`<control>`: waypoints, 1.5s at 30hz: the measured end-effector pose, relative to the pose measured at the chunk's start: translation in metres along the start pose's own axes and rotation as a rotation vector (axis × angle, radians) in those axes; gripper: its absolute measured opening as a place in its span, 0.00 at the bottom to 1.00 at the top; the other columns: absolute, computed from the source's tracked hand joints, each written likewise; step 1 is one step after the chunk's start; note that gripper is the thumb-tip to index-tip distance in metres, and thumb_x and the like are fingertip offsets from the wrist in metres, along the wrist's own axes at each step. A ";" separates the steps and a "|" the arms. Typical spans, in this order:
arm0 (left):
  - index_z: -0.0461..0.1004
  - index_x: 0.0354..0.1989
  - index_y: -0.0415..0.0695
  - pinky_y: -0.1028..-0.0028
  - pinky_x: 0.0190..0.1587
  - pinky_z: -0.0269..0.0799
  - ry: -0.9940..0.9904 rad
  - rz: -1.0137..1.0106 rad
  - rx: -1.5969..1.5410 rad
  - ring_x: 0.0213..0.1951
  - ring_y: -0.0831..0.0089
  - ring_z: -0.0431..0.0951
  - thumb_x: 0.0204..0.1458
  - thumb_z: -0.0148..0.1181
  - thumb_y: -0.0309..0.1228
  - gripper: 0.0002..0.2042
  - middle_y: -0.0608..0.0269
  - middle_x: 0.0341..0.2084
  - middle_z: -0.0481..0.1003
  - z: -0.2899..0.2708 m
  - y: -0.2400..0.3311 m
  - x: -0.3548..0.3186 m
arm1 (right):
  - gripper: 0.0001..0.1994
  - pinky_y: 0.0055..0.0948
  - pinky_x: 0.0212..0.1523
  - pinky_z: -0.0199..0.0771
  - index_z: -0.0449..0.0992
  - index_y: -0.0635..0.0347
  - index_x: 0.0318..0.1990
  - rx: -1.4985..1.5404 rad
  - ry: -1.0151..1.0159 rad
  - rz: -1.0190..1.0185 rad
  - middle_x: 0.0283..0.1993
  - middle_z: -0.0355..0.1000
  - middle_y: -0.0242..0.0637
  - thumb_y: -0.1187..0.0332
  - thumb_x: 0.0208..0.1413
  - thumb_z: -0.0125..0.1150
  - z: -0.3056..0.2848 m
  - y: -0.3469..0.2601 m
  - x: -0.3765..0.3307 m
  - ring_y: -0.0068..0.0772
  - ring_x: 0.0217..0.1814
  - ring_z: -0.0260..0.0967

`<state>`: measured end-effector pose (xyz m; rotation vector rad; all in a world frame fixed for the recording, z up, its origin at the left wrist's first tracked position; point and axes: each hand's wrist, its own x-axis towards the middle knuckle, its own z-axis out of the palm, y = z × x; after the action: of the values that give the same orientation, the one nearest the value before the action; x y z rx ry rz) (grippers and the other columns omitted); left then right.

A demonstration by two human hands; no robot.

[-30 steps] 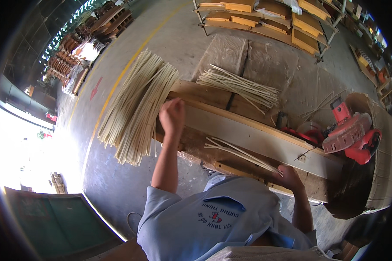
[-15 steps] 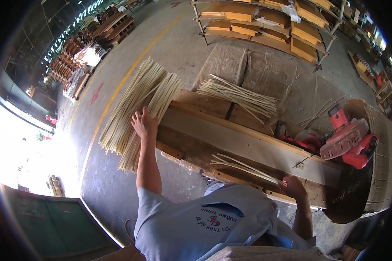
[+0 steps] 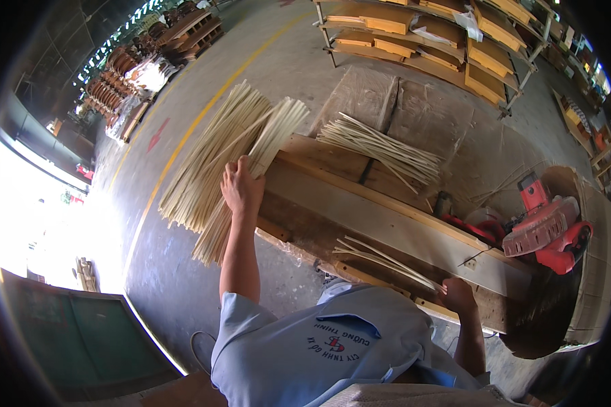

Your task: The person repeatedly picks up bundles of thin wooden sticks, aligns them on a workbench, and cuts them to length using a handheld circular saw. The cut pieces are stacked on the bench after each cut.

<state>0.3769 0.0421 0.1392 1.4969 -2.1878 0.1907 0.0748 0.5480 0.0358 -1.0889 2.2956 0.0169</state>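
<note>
A large pile of thin pale wooden sticks lies at the far left end of the bench. My left hand closes over a smaller bundle of sticks on the pile's right side, and their far ends fan out beyond my fingers. Low on the right, my right hand grips the near ends of a few thin sticks. These point leftward over the bench. Part of my right fingers is hidden from view.
The wooden bench carries a long pale board. Behind it lies another bundle of sticks. A red power saw stands at the right beside a cardboard sheet. A rack of orange-brown panels rises behind.
My left hand has closed more around the smaller bundle and shifted it right and away, apart from the large pile. My right hand still holds its few sticks. The whole view has shifted slightly.
</note>
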 end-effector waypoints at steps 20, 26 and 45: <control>0.72 0.65 0.52 0.49 0.63 0.63 -0.184 0.011 0.034 0.64 0.49 0.67 0.53 0.71 0.45 0.30 0.52 0.61 0.68 0.023 0.009 -0.007 | 0.13 0.51 0.42 0.77 0.79 0.58 0.31 0.004 0.054 -0.052 0.33 0.78 0.49 0.57 0.48 0.67 0.008 0.005 0.001 0.56 0.40 0.78; 0.55 0.77 0.64 0.37 0.74 0.44 -0.134 -0.140 0.262 0.77 0.42 0.45 0.50 0.74 0.38 0.46 0.50 0.76 0.51 -0.007 -0.038 0.046 | 0.13 0.51 0.41 0.78 0.80 0.58 0.30 0.022 0.075 -0.042 0.32 0.78 0.49 0.57 0.48 0.67 0.009 0.005 0.000 0.56 0.39 0.78; 0.62 0.74 0.56 0.48 0.63 0.64 -0.115 -0.035 0.239 0.64 0.53 0.69 0.43 0.79 0.43 0.46 0.57 0.63 0.71 -0.017 -0.130 0.071 | 0.12 0.50 0.42 0.79 0.81 0.58 0.31 0.041 0.103 -0.070 0.34 0.79 0.49 0.58 0.48 0.67 0.006 0.002 -0.002 0.55 0.40 0.79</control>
<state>0.4800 -0.0624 0.1670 1.7117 -2.2928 0.3745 0.0772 0.5521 0.0309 -1.1726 2.3360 -0.1160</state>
